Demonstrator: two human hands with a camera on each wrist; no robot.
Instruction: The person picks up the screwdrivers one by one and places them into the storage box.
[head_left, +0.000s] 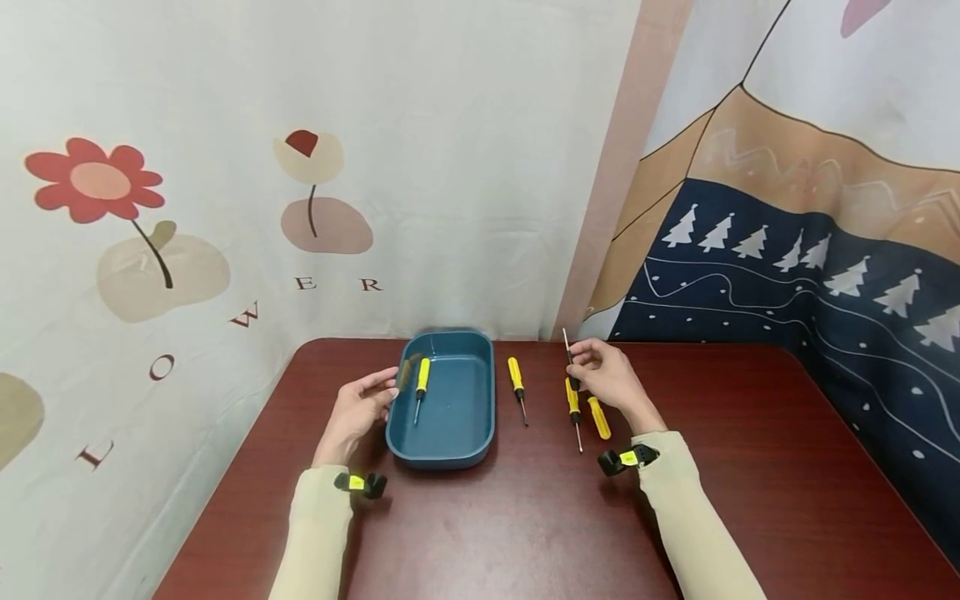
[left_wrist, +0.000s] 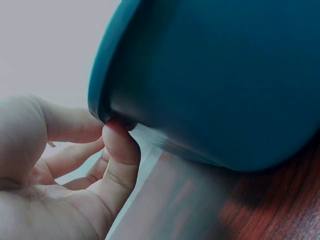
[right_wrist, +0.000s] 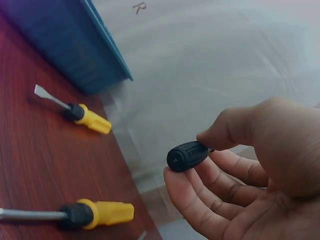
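Note:
My left hand [head_left: 356, 414] pinches the rim of a blue plastic tray [head_left: 441, 461] at its left side. In the left wrist view the thumb presses against the tray wall [left_wrist: 200, 95] just below the rim. Inside the tray lies a yellow-handled screwdriver [head_left: 423, 379]. My right hand [head_left: 609, 375] holds a screwdriver with a black handle [right_wrist: 187, 156] between thumb and fingers, its thin shaft pointing up and away in the head view. Just below that hand are another yellow-and-black screwdriver [head_left: 573, 400] and a yellow handle [head_left: 599, 418].
Between the tray and my right hand lies a yellow-and-black screwdriver [head_left: 516, 377], with a flat tip in the right wrist view. Everything rests on a dark red wooden table [head_left: 525, 533]. A printed curtain [head_left: 480, 167] hangs along the table's far edge.

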